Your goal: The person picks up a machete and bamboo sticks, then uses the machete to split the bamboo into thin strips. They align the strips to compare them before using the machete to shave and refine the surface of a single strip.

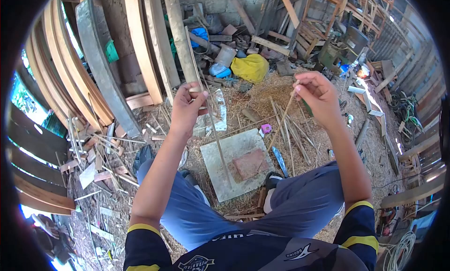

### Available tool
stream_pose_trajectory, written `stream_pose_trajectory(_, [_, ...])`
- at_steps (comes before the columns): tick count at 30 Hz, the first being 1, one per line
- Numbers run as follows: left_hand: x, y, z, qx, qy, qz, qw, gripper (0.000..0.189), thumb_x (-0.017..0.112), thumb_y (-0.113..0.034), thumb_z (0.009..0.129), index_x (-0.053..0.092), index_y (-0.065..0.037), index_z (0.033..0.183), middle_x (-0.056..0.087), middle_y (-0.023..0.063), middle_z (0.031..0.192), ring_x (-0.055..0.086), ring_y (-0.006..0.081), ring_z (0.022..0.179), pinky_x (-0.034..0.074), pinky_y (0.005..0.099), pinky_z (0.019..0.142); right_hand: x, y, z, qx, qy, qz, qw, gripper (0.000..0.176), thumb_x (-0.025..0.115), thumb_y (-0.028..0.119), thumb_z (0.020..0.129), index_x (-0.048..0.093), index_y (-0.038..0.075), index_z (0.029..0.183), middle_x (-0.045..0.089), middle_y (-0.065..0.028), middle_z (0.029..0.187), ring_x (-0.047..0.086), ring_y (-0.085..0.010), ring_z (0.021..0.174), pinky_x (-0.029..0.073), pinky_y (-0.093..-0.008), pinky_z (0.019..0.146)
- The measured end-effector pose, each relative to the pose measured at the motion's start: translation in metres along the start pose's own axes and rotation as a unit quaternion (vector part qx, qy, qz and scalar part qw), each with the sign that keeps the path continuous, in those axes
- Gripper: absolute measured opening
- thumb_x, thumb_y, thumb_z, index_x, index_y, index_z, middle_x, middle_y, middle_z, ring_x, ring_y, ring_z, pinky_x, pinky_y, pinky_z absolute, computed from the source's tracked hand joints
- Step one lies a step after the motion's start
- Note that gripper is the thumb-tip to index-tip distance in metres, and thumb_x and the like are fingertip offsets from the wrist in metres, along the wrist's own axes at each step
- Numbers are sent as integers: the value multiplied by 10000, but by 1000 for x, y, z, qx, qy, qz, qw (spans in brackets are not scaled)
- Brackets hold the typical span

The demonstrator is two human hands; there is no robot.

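My left hand [186, 109] is closed around a long thin wooden strip [216, 135], which runs from above my fingers down over a pale flat board [218, 191] on the ground. Opposite it, my right hand [321, 100] pinches the upper end of another thin wooden stick [284, 112] between thumb and fingers. That stick slants down to the left, toward the board's right edge. A reddish flat block [251, 164] lies on the board. Beside the board are a pink roll [266, 128] and a blue slender object [280, 161] whose kind I cannot make out.
Several sticks [295, 135] lie on the shaving-strewn ground. Long planks [136, 46] lean at the left above scattered offcuts [101, 154]. A yellow cloth or bag [250, 67] and piled scrap sit at the back. Coiled cable [398, 252] lies at the lower right.
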State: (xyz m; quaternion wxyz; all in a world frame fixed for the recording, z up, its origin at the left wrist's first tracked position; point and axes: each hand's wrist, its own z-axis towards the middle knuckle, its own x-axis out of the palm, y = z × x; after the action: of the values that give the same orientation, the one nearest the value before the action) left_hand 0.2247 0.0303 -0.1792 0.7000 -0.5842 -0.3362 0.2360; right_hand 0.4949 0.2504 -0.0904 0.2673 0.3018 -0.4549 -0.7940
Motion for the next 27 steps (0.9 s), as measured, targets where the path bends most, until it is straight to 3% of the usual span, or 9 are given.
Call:
stream_pose_trajectory(3, [-4,-2,-3,6,-36,4,999,408,702,-132,989,498,-99,1342,631,-3,976,651,119,862,564,310,733,1,1,-1,-2,14,1,1000,189,677,7,979,659,36,1165,658,1,1027,638,-62,918,542,-236,787])
stream_pose_trajectory(8, [-25,38,20,-29,-40,-50,998,185,636,-176,1038,647,-32,1154,640,36,927,662,127,788,590,263,705,3,10,-3,-20,24,9,999,206,671,-14,975,654,34,1174,650,-2,1045,641,-69,941,544,-244,796])
stream_pose_trajectory(11, [-18,43,17,-75,-51,-84,992,189,633,-172,1040,639,-21,1154,638,37,906,662,134,776,589,263,712,1,12,-4,-41,35,22,998,211,672,-21,972,651,28,1177,646,-12,1072,643,-81,975,545,-253,828])
stream_pose_trajectory(16, [-15,52,19,-177,-6,-168,970,223,617,-182,1038,604,38,1064,624,86,925,674,204,813,646,345,827,-1,8,-7,-73,39,29,996,209,673,-26,970,647,21,1172,654,-24,1094,652,-101,1037,535,-273,905])
stream_pose_trajectory(19, [-2,48,7,-174,-36,-171,969,221,641,-161,1019,623,51,1076,619,80,913,674,217,817,652,356,812,-4,11,-8,-84,51,1,995,210,634,-73,974,614,0,1170,679,-65,1091,669,-139,1037,540,-299,936])
stream_pose_trajectory(23, [5,48,-1,-145,11,-52,988,249,686,-133,991,666,62,1145,652,103,970,688,206,830,650,340,773,-5,12,-8,-93,43,-5,995,194,677,-20,968,654,20,1156,684,-36,1043,668,-105,974,534,-278,886])
stream_pose_trajectory(24, [8,46,-5,-124,15,-2,992,241,677,-160,1002,685,43,1133,686,81,921,688,167,763,623,294,716,-5,13,-8,-89,43,0,995,193,678,-17,968,654,19,1156,686,-36,1039,668,-105,968,534,-279,882])
stream_pose_trajectory(27, [13,50,-8,-4,28,221,975,223,639,-181,1025,704,20,1095,700,53,808,670,130,669,579,273,648,-6,16,-8,-85,39,5,996,188,679,-10,971,655,14,1155,690,-37,1031,666,-104,954,534,-281,874])
